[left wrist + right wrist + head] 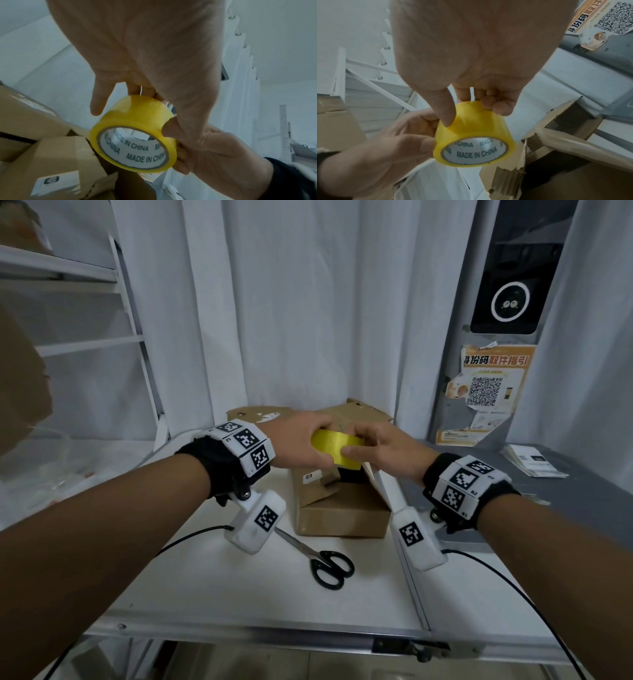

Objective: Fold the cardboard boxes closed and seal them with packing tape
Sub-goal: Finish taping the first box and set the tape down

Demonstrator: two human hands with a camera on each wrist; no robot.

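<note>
A yellow roll of packing tape [337,447] [135,131] [474,133] is held in the air between both hands, above an open cardboard box [340,508]. My left hand [301,441] grips the roll from the left with thumb and fingers round its rim. My right hand [373,443] pinches the roll from the right, its thumb [446,109] pressed on the outer tape surface and its fingers curled over the top. The box's flaps stand up and its inside looks dark. A second cardboard piece [260,414] lies behind the box.
Black-handled scissors [320,559] lie on the white table [239,594] in front of the box. White shelving [85,302] stands at left, a curtain behind. A grey surface [565,494] with a stack of papers [532,460] lies at right.
</note>
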